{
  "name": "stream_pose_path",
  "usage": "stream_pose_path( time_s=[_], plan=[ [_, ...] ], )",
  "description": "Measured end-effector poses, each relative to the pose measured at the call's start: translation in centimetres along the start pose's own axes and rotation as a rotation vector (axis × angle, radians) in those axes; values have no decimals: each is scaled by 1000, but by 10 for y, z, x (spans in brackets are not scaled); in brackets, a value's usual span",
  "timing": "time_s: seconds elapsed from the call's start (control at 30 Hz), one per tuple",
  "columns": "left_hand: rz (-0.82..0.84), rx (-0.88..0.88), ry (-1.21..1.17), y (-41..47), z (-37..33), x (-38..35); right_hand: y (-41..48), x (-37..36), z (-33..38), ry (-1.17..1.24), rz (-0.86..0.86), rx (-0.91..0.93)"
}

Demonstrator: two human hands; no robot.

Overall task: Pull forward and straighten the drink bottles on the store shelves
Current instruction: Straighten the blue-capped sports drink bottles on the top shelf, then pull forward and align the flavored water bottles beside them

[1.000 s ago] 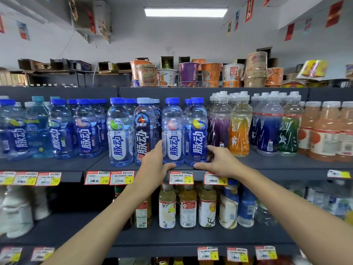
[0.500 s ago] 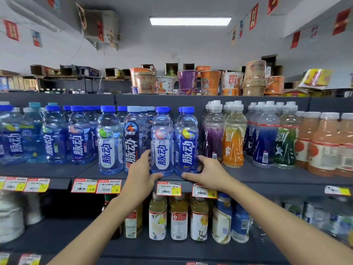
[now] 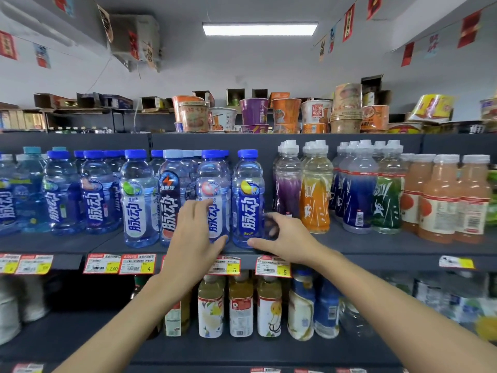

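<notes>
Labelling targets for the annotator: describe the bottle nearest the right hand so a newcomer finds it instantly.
Start at the dark grey middle shelf, with its row of clear blue-capped plastic bottles. Take the rightmost front bottle, just left of the gap before the purple white-capped drink, with the right hand at its base. Only its label has a yellow fruit badge.

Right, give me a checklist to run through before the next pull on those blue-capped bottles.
1. Left hand on the peach-label bottle: ok, fingers rest on it.
2. Right hand grip on the lemon-label bottle: cannot tell, fingers blurred.
3. Both bottles upright: ok.
4. Labels facing out: ok.
5. Both at the shelf edge: ok, near the lip.
6. Gap to the purple bottle: ok, apart.
</notes>
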State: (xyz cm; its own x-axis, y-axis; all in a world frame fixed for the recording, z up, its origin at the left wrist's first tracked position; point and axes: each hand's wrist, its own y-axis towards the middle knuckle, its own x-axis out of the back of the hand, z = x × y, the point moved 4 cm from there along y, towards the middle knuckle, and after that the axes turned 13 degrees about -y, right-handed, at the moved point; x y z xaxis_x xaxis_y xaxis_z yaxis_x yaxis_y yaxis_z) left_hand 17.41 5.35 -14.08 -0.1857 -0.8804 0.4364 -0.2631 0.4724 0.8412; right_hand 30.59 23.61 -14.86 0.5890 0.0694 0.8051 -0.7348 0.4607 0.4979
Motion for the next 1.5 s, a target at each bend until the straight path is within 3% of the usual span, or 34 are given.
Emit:
stream_pose_path(
  time_s=[0.13,0.27,0.43,0.57,0.7,1.07,1.37,1.5],
  plan=[
    [76,-155,-102,16,-54,-36,-9,29,-28,-35,-166,-46],
    [100,-118,-275,31,-88,-87,-19,53,-70,-64,-343,-147],
    [112,171,-198,48,-91,-148,-20,63,-106,-67,-436,-276],
    [221,464,-136,59,-84,-180,-4,61,-121,-152,-328,-379],
    [224,613,-214,71,-73,-192,3,53,-130,-213,-198,-387],
    [217,550,-139,68,-69,-182,-7,59,-130,-144,-210,-359],
    [402,513,-428,51,-73,-169,-39,85,-141,-229,-295,-320],
    [244,414,-280,54,-85,-171,-43,81,-148,-186,-206,-257]
  ],
)
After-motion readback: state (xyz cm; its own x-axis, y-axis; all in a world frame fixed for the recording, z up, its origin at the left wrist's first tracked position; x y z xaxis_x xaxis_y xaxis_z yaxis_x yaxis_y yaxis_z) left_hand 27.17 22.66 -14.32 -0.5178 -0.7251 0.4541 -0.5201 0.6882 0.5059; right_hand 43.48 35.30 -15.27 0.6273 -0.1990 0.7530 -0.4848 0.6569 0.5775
